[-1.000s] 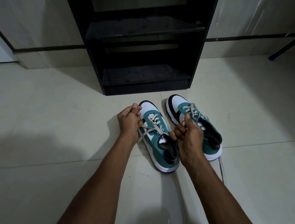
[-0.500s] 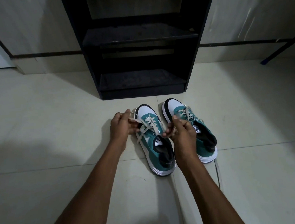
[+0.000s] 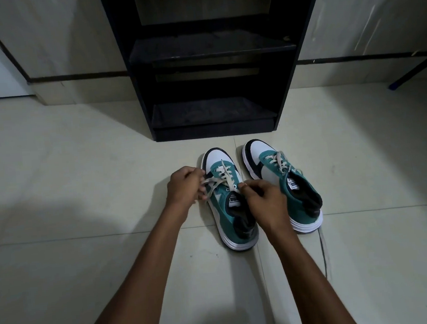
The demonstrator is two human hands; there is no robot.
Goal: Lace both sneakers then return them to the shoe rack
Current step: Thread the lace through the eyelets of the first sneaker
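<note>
Two teal, white and black sneakers stand side by side on the tiled floor, toes toward the black shoe rack (image 3: 208, 59). My left hand (image 3: 183, 187) is closed on one end of the white lace (image 3: 218, 180) at the left side of the left sneaker (image 3: 227, 212). My right hand (image 3: 265, 201) pinches the other end near the tongue, over that shoe's opening. The right sneaker (image 3: 283, 179) is laced, and a loose lace end (image 3: 324, 250) trails from its heel on the floor.
The rack's two low shelves hold nothing that I can see. A wall with a dark skirting stripe (image 3: 76, 77) runs behind it. A dark slanted leg with a blue foot (image 3: 396, 83) stands at the right. Pale floor tiles (image 3: 79, 173) spread all round.
Both hands have shifted left across the left sneaker, pulling its lace ends out sideways. The view has tilted slightly, so the shoes sit lower in frame.
</note>
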